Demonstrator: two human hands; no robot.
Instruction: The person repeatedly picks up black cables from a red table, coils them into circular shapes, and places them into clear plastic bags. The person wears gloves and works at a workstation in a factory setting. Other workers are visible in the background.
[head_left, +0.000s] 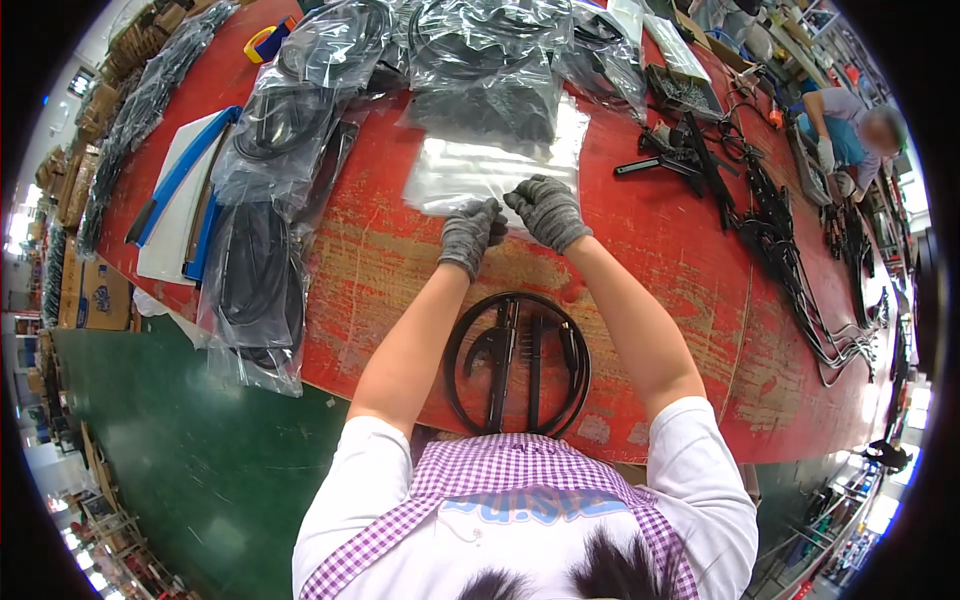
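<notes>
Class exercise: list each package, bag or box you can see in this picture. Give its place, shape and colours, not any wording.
Clear bags: flat stack, under both gloved hands.
Bagged cables: clear bags with black coils, table's left edge.
More bagged cables: far middle, crumpled, black inside.
Carton: brown, blue print, floor far left.

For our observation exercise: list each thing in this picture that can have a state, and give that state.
Clear plastic bag: flat on the table, near edge pinched by both hands.
Left hand: gloved, gripping the bag edge.
Right hand: gloved, gripping the bag edge.
Coiled black cable: unbagged, lying near the person.
Bagged cables: packed, piled.
</notes>
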